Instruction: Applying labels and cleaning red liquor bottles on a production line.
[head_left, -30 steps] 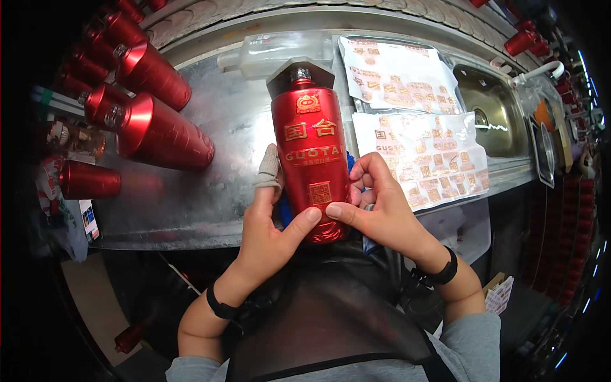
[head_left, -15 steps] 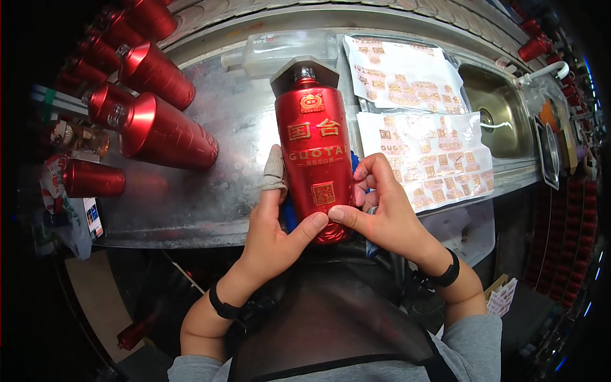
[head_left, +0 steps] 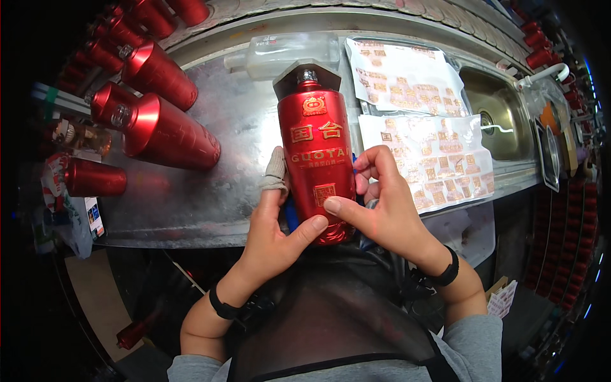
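A glossy red bottle point(head_left: 312, 172) with raised gold lettering lies tilted in front of me, its neck pointing away. My left hand point(head_left: 270, 223) holds its lower left side; cloth or tape-like covers wrap some of that hand's fingers, and the thumb rests near the base. On the right side, my right hand point(head_left: 388, 210) curls its fingers beside the bottle and presses its thumb at the lower edge of a square gold emblem point(head_left: 325, 193). Beneath the bottle show bits of blue material point(head_left: 291, 215). A dark angular support point(head_left: 286, 81) sits behind the neck.
Two sheets of gold stickers, a far one point(head_left: 407, 73) and a near one point(head_left: 439, 172), lie on the right beside a sink point(head_left: 509, 143). A clear bottle point(head_left: 289, 54) lies at the back. Several red bottles point(head_left: 172, 134) crowd the left of the metal table point(head_left: 165, 216).
My right thumb has moved slightly up, onto the square emblem's lower edge, and the right fingers have shifted up a little. The left hand keeps its hold.
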{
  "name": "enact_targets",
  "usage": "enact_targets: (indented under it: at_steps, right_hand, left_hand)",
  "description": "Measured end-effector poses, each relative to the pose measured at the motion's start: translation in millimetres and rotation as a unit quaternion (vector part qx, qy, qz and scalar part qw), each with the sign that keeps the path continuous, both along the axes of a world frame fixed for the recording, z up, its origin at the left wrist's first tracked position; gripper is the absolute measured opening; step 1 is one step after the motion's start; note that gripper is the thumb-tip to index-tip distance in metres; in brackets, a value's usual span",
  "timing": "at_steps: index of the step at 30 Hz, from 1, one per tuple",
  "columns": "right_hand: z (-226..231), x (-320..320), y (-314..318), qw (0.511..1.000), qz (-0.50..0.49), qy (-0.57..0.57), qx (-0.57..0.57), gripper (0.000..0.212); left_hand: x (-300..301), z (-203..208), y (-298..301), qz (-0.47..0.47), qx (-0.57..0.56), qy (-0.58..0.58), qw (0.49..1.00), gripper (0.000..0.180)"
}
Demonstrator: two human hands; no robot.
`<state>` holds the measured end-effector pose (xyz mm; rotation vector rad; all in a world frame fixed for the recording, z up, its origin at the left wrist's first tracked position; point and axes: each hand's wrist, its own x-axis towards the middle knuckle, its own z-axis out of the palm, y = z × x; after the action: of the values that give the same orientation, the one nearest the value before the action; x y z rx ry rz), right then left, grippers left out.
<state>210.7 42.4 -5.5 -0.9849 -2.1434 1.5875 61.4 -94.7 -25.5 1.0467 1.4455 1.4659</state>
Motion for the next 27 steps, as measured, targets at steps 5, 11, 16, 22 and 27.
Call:
enact_targets:
  at_steps: [5,11,16,22,27]
  right_hand:
    - [8,-12,-5,0.995,-0.018,0.020,0.093,0.063]
    - [8,-14,-6,0.995,-0.022,0.014,0.097,0.061]
    - [7,-15,-5,0.995,-0.024,0.012,0.092,0.059]
    - [-10,-10,-5,0.997,-0.039,0.057,0.023,0.056]
    - [-10,9,-12,0.996,-0.034,0.039,-0.073,0.062]
  left_hand:
    - [-1,-3,-2,0.003,-0.013,0.003,1.000,0.094]
    - [-2,-2,-1,0.007,-0.014,0.014,1.000,0.091]
    - [-1,-3,1,0.017,-0.009,0.016,1.000,0.087]
    - [1,-2,-1,0.028,-0.012,-0.017,0.999,0.082]
    - [1,-3,-2,0.008,-0.005,0.003,1.000,0.085]
